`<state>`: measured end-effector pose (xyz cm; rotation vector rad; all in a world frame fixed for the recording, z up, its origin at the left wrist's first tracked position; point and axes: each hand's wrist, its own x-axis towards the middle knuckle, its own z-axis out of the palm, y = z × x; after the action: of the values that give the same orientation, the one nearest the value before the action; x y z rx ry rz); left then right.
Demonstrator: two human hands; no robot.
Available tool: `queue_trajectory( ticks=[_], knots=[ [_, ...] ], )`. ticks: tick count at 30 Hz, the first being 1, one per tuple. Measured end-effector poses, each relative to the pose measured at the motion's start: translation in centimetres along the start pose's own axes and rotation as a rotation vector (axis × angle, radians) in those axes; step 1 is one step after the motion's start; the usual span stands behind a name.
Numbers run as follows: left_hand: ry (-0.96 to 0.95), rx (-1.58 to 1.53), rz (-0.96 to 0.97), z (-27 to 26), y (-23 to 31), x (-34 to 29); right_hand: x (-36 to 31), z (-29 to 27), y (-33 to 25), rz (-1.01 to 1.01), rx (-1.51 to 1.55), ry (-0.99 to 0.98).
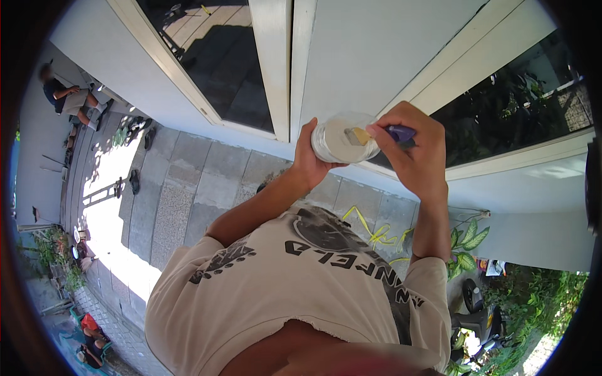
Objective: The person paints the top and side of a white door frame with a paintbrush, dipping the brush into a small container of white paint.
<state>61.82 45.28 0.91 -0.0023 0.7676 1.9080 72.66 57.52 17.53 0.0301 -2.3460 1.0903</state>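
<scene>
My left hand [307, 156] wraps round the side of a clear round plastic tub [320, 147], holding it up in front of the white door. Inside is something white [338, 143], likely paint. Over the tub's right rim, my right hand [411, 147] pinches a small paintbrush [362, 135]. Its flat, pale yellow and greyish end points down into the tub, and a purple part of its handle [401, 133] shows behind the fingers. The tip's contact with the white contents cannot be made out clearly.
White-framed doors with dark glass [232, 69] stand close ahead. Yellow cord [376, 237] lies on the grey paving [213, 182]. A person [66, 97] sits at the far left, with shoes [134, 182] nearby. Plants [467, 241] and a motorbike [483, 319] are at the right.
</scene>
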Motion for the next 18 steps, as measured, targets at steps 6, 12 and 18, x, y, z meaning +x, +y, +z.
queue_trajectory(
  ticks=[6, 12, 18],
  knots=[
    [-0.035, -0.037, 0.001, -0.4, -0.4, 0.8, -0.3, -0.5, 2.6, 0.253, 0.248, 0.251],
    [-0.095, -0.059, -0.025, -2.2, 0.2, 2.1, 0.9, 0.2, 5.4, 0.302, 0.535, 0.350],
    [-0.134, -0.123, -0.017, -3.1, 2.0, 3.1, 6.9, -2.7, 2.9, 0.156, 0.659, 0.554]
  ],
)
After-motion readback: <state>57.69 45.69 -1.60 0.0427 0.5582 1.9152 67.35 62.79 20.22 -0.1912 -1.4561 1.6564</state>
